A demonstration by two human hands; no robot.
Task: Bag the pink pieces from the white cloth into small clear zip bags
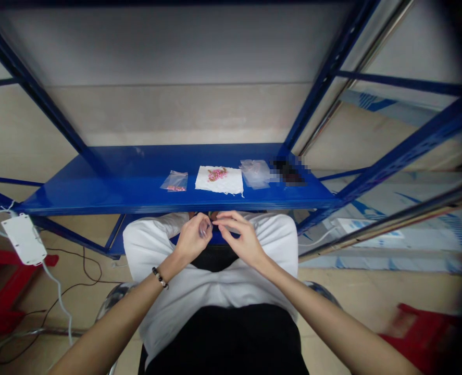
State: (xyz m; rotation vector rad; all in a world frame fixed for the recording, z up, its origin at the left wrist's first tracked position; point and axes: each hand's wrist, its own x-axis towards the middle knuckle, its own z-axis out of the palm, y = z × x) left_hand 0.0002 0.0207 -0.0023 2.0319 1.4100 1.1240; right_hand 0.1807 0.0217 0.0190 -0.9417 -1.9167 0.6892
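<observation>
"Under the blue steel shelf (98, 195), what has the left hand (191, 238) got?"

"A small clear plastic piece (204, 228), clenched in its fingers."

"And the right hand (240, 238)?"

"Curled just beside it, fingertips pinched; whether they hold anything, I can't tell."

"What's on the shelf?"

"A plastic bag (174, 181), a white cloth (231, 182) with pink beads, clear bags (256, 173)."

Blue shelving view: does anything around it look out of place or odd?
Yes: a white plastic box seems to dangle on a white cable at the left of the blue steel shelf, tilted and resting on no surface. A loose thread also trails from the white cloth.
</observation>
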